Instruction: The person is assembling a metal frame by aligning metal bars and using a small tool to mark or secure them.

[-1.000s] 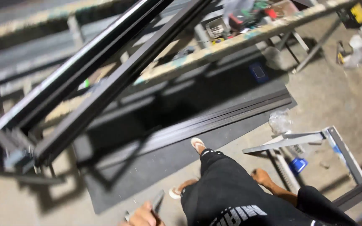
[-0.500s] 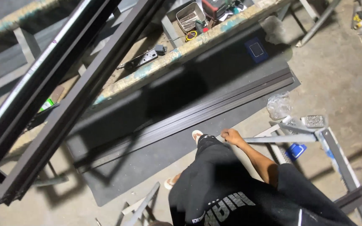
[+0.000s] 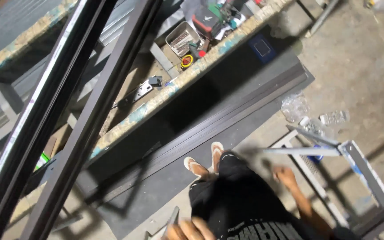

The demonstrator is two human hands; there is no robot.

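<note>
At the bottom edge, the left hand (image 3: 187, 231) is cut off by the frame; only blurred knuckles and curled fingers show, and beside them a thin grey strip of metal (image 3: 173, 218) pokes up, though whether the fingers grip it or merely lie against it cannot be told. Just right of that hand are the person's black shorts (image 3: 241, 204), which hide most of both legs. Right of the shorts hangs the right hand (image 3: 285, 175), smeared by motion; its fingers look loosely bent and seem to hold nothing, but the blur leaves that unsure. It is near the pale metal frame (image 3: 334, 151) on the floor and does not touch it. Above the shorts, two feet in light sandals (image 3: 205, 160) stand on a dark grey sheet (image 3: 165, 186), next to long dark metal profiles (image 3: 227, 120) lying flat. Left of the shorts, two big dark beams (image 3: 81, 129) cross the view diagonally, out of focus, covering part of the workbench (image 3: 174, 89) behind. On that bench farther off are a small tray of parts (image 3: 181, 40) and a yellow tape measure (image 3: 186, 61); other tools there are too small to name. Right of the sandals, crumpled clear plastic (image 3: 294, 106) lies on the concrete.
</note>
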